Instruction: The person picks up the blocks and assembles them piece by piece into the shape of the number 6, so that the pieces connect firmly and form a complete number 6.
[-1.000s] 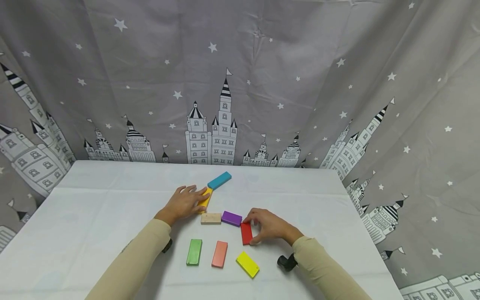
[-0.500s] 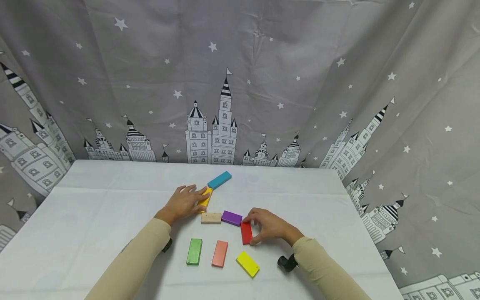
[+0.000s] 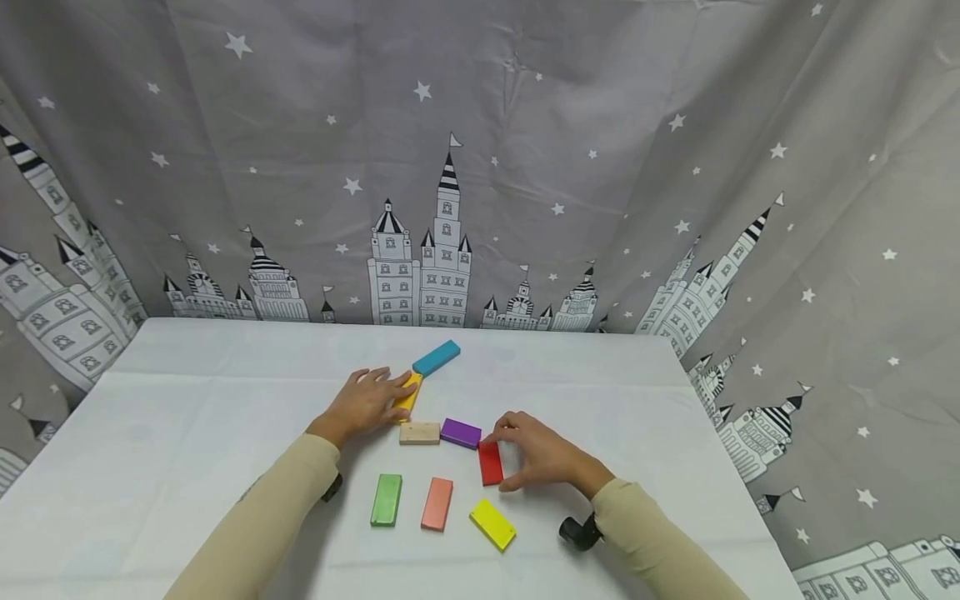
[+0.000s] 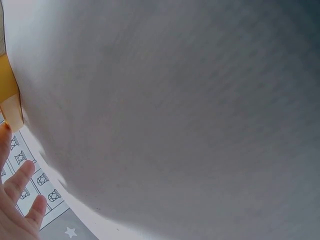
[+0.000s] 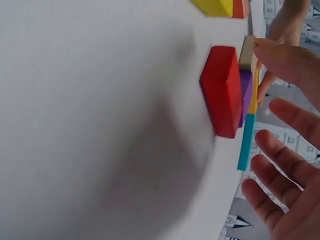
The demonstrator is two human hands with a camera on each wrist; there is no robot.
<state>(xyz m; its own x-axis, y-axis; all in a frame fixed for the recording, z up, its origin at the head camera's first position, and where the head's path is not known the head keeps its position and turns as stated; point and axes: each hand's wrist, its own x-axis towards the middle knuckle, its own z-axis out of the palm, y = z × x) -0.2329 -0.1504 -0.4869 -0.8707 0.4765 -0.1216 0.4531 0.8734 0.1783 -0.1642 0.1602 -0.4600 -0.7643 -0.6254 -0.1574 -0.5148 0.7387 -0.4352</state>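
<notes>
On a white-covered table, a crooked line of wooden blocks runs from a blue block (image 3: 437, 358) through an orange-yellow block (image 3: 407, 402), a plain wood block (image 3: 419, 433) and a purple block (image 3: 461, 433) to a red block (image 3: 491, 464). The left hand (image 3: 363, 404) holds the orange-yellow block between thumb and index finger, partly covering it. Beside the red block hovers the right hand (image 3: 542, 454), its fingers spread. In the right wrist view, a gap shows between those fingers (image 5: 280, 150) and the red block (image 5: 222, 92).
Nearer the person lie a green block (image 3: 386, 500), a salmon block (image 3: 437, 504) and a bright yellow block (image 3: 492, 525), apart from one another. A grey curtain (image 3: 600, 83) with castles and stars hangs behind the table. A black wrist camera (image 3: 580, 533) sits under the right sleeve.
The right hand has let go of the red block, its thumb now slightly away from the block's near end. The left hand stays on the orange-yellow block. The head view shifts slightly.
</notes>
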